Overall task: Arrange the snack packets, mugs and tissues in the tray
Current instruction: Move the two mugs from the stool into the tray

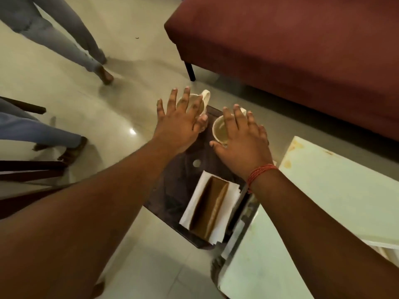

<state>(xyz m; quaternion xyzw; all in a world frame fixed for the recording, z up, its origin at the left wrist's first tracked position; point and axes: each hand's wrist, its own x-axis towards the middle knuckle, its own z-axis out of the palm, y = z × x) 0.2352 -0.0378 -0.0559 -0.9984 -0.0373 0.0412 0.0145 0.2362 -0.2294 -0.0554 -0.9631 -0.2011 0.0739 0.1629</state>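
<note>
Both hands hover spread over the far end of the dark tray (172,190), fingers straight and gripping nothing: the left hand (180,124) lies above the left mug (199,100) at the tray's far-left corner, the right hand (244,139) above the right mug (220,130) just beside it. Whether the palms touch the rims is hard to tell. At the tray's near end the white tissues (194,203) lie spread with a brown snack packet (208,207) on top. Judging by this, the mugs, tissues and one packet are already in place; any packets left elsewhere are not visible. A pale worktop (323,201) borders the tray's right edge.
</note>
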